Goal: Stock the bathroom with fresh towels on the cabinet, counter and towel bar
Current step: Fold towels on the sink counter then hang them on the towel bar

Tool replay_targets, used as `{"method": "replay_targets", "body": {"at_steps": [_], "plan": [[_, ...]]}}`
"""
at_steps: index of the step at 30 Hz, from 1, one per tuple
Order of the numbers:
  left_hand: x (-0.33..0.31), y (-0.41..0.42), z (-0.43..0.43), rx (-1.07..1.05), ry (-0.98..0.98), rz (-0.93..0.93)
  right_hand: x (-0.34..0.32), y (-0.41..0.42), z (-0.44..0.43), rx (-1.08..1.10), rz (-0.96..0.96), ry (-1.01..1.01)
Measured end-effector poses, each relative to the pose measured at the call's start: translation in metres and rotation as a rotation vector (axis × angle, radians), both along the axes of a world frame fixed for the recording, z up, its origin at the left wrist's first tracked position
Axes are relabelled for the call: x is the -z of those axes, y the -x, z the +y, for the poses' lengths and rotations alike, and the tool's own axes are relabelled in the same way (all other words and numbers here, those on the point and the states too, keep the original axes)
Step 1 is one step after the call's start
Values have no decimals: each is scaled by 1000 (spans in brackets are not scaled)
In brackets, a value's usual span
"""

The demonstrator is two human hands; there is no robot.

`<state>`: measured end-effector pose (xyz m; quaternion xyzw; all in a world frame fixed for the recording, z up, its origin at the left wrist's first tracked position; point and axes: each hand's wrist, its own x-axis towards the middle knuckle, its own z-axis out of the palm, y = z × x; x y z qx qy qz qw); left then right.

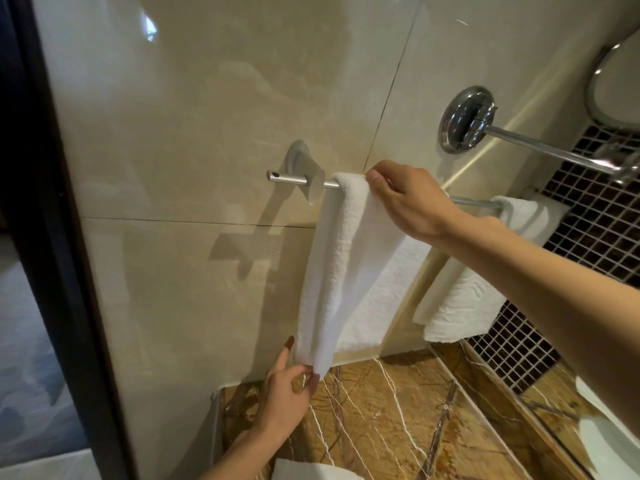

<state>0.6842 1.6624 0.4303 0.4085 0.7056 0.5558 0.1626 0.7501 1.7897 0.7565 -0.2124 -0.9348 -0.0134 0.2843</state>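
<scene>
Two white towels hang over the towel bar (287, 178) in the head view: a plain towel (346, 258) beside the bar's wall bracket, a patterned towel (460, 306) toward its far end; the right hand (405, 199) curls its fingers over the plain towel's fold atop the bar; the left hand (287, 386), well below the bar, pinches the hanging lower corner; the bar step seems in hand; next likely calls for a gentle downward tug to even both layers without dragging the towel off.
</scene>
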Motion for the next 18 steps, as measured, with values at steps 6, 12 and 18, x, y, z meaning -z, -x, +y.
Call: {"method": "replay_targets", "body": {"at_steps": [6,12,18], "plan": [[-1,-2,3,-92,-55,-53,-1,-1,-2,-4,-1,3],[4,-2,-2,-151,-37,-151,-3,-2,-3,1,-17,22],[4,0,-8,-155,-38,-157,-3,-6,-7,-25,-10,5]]}}
